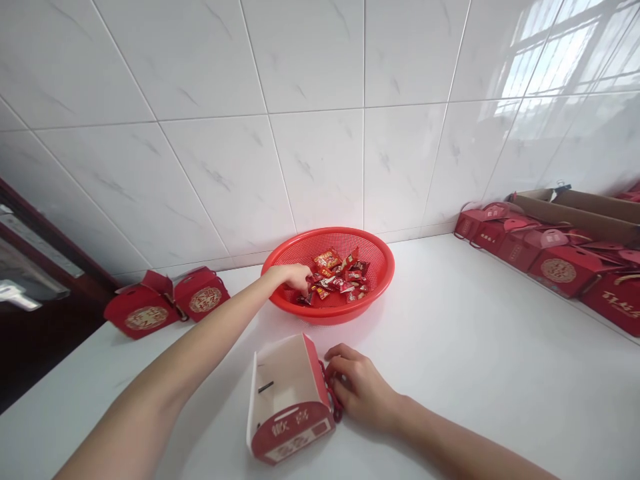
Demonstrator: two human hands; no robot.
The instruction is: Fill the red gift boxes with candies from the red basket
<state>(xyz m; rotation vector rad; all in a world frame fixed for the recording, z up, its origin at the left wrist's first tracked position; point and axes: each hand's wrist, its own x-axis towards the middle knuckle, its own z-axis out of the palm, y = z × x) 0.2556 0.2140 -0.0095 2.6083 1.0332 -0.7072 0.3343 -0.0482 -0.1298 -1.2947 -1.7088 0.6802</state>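
My left hand (295, 277) reaches into a red plastic colander basket (383, 270), its fingers pinched at the wrapped candies (345, 277) lying inside. A red wrapper shows at the fingertips. Nearer to me, a red paper gift box (295, 427) stands open at the top, its pale inside facing up and a short dark strip showing in it. My right hand (363, 387) rests on the table at the box's right side, with curled fingers round its red cord handle (334, 397).
Two red gift boxes (145, 313) stand at the left edge of the white table (450, 373). Along the right side runs a row of similar red boxes (565, 267), with a brown cardboard box (575, 213) behind them. A tiled wall (320, 167) closes off the back.
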